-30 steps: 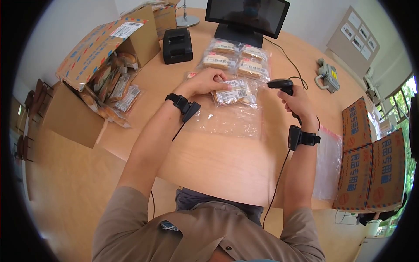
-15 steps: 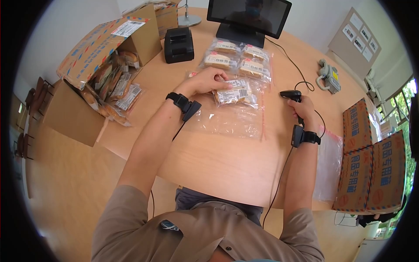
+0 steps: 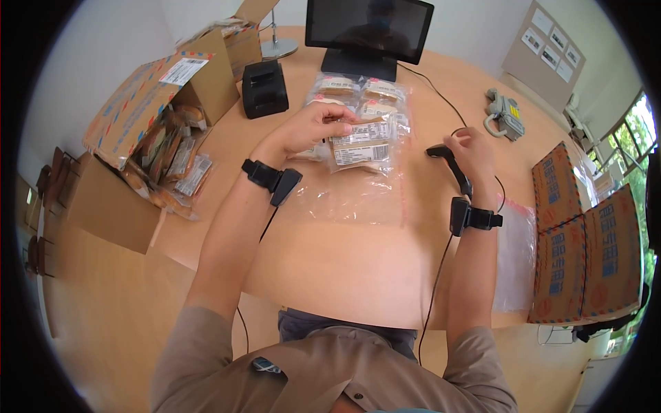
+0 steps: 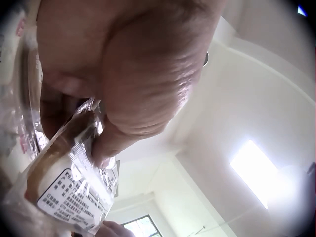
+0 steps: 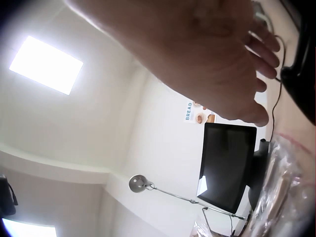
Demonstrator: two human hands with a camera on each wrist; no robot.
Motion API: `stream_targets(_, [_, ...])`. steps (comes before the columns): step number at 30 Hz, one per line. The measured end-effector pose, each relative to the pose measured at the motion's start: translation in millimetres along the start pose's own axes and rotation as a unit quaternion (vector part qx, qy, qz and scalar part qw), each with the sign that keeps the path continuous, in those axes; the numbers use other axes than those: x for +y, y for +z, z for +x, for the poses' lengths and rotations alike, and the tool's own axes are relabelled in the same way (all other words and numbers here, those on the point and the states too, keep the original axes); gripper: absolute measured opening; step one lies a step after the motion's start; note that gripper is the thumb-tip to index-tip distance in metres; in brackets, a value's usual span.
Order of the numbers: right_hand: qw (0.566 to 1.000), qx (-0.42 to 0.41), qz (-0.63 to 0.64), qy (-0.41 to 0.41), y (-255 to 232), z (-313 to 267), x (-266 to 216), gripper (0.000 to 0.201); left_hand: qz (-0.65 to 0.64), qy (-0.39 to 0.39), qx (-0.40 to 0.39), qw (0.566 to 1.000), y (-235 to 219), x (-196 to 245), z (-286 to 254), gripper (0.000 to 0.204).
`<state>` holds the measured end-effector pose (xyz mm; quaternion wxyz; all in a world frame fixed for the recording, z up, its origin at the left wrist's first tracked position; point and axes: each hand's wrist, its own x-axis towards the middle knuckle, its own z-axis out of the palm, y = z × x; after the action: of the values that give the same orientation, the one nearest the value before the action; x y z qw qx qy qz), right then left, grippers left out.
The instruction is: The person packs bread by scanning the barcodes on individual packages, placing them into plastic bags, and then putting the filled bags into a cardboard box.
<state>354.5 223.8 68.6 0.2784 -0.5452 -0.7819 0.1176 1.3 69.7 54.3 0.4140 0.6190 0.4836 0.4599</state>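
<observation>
My left hand [image 3: 313,129] pinches a clear-wrapped bread pack [image 3: 361,144] near its upper left corner, between thumb and fingers. The pack's printed label with a barcode faces me; in the left wrist view, the thumb lies over the wrapper [image 4: 74,182]. To the right, a black handheld scanner [image 3: 447,164] lies on the table. My right hand [image 3: 473,153] is just beside the scanner, fingers loosely bent and holding nothing. In the right wrist view the right hand's fingers [image 5: 261,54] stand apart from the black scanner [image 5: 301,74].
Several wrapped bread packs [image 3: 337,85] lie in a clear bag before the monitor [image 3: 368,31]. An open carton [image 3: 148,103] of bread packs stands left, near a black printer [image 3: 264,89]. Closed cartons [image 3: 561,261], a plastic bag [image 3: 516,258] and a telephone [image 3: 506,113] are right.
My right hand has set the scanner down on the table and let go of it. The bread pack in my left hand is raised and turned more toward me.
</observation>
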Motion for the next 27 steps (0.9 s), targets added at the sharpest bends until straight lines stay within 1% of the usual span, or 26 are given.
stream_targets(1, [1.0, 0.006, 0.0, 0.006, -2, -5, -14, 0.051, -0.018, 0.04, 0.003, 0.999, 7, 10, 1, 0.028])
stream_targets(2, [0.993, -0.033, 0.112, -0.005, -3, -11, -29, 0.049, -0.062, 0.032, 0.012, 0.998, 17, 23, -1, 0.021])
stream_targets(3, [0.972, -0.071, 0.222, -0.017, -1, -16, -41, 0.048, -0.06, 0.035, 0.004, 0.998, 25, 25, 1, 0.021])
stream_targets(4, [0.928, -0.155, 0.339, -0.003, 12, -15, -43, 0.047, -0.073, 0.089, -0.005, 0.993, 32, 27, 2, 0.019])
stream_targets(5, [0.862, -0.237, 0.448, 0.007, 21, -17, -52, 0.047, -0.086, 0.143, -0.011, 0.986, 37, 29, 3, 0.017])
stream_targets(6, [0.784, -0.316, 0.533, 0.045, 29, -24, -60, 0.048, -0.104, 0.177, -0.023, 0.978, 41, 26, 5, 0.012])
stream_targets(7, [0.688, -0.388, 0.607, 0.081, 30, -36, -75, 0.049, -0.102, 0.178, -0.027, 0.978, 45, 25, 5, 0.012])
stream_targets(8, [0.608, -0.446, 0.651, 0.09, 20, -48, -91, 0.049, -0.165, 0.162, -0.034, 0.972, 48, 24, 3, 0.012])
stream_targets(9, [0.608, -0.444, 0.652, 0.089, 23, -46, -86, 0.049, -0.228, 0.144, -0.041, 0.962, 50, 23, 3, 0.012])
stream_targets(11, [0.623, -0.471, 0.624, 0.033, 31, -40, -75, 0.044, -0.222, 0.15, -0.054, 0.962, 43, 14, 4, 0.012])
stream_targets(12, [0.624, -0.463, 0.629, 0.021, 34, -36, -71, 0.043, -0.217, 0.156, -0.064, 0.962, 39, 9, 4, 0.012])
stream_targets(13, [0.624, -0.463, 0.629, 0.021, 31, -33, -68, 0.043, -0.217, 0.156, -0.064, 0.961, 40, 14, 2, 0.012])
stream_targets(15, [0.708, -0.403, 0.579, -0.026, 24, -27, -59, 0.045, -0.115, 0.121, 0.013, 0.986, 43, 23, -2, 0.015])
stream_targets(16, [0.747, -0.363, 0.557, -0.015, 12, -31, -63, 0.038, -0.117, 0.121, 0.01, 0.986, 44, 25, -2, 0.015])
stream_targets(17, [0.748, -0.36, 0.557, -0.013, 9, -30, -60, 0.038, -0.128, 0.057, 0.042, 0.989, 46, 26, -2, 0.017])
stream_targets(18, [0.797, -0.331, 0.505, -0.023, 4, -26, -55, 0.033, -0.139, -0.008, 0.072, 0.988, 47, 26, 0, 0.02])
stream_targets(19, [0.841, -0.3, 0.449, -0.031, 0, -22, -49, 0.028, -0.14, -0.008, 0.069, 0.988, 49, 23, 2, 0.02])
stream_targets(20, [0.837, -0.279, 0.47, -0.004, 4, -17, -42, 0.019, -0.072, -0.066, 0.045, 0.994, 51, 17, 5, 0.022])
stream_targets(21, [0.837, -0.279, 0.47, 0.0, 3, -11, -32, 0.019, -0.004, -0.123, 0.022, 0.992, 54, 9, 7, 0.025])
stream_targets(22, [0.81, -0.256, 0.528, 0.01, 1, -8, -24, 0.019, 0.051, -0.114, 0.026, 0.992, 67, -1, 6, 0.026])
stream_targets(23, [0.779, -0.233, 0.582, 0.021, -1, -8, -22, 0.019, 0.048, -0.119, 0.024, 0.991, 82, -6, 4, 0.026])
stream_targets(24, [0.774, -0.199, 0.6, 0.038, -3, -8, -21, 0.022, 0.171, -0.092, -0.004, 0.981, 97, -11, 3, 0.03])
stream_targets(25, [0.773, -0.203, 0.6, 0.041, -6, -8, -21, 0.022, 0.291, -0.063, -0.033, 0.954, 111, -13, 1, 0.036])
stream_targets(26, [0.769, -0.201, 0.602, 0.08, -7, -8, -19, 0.026, 0.289, -0.068, -0.032, 0.954, 124, -6, -3, 0.036])
stream_targets(27, [0.764, -0.197, 0.603, 0.118, -8, -7, -16, 0.03, 0.358, -0.093, -0.042, 0.928, 137, 2, -6, 0.042])
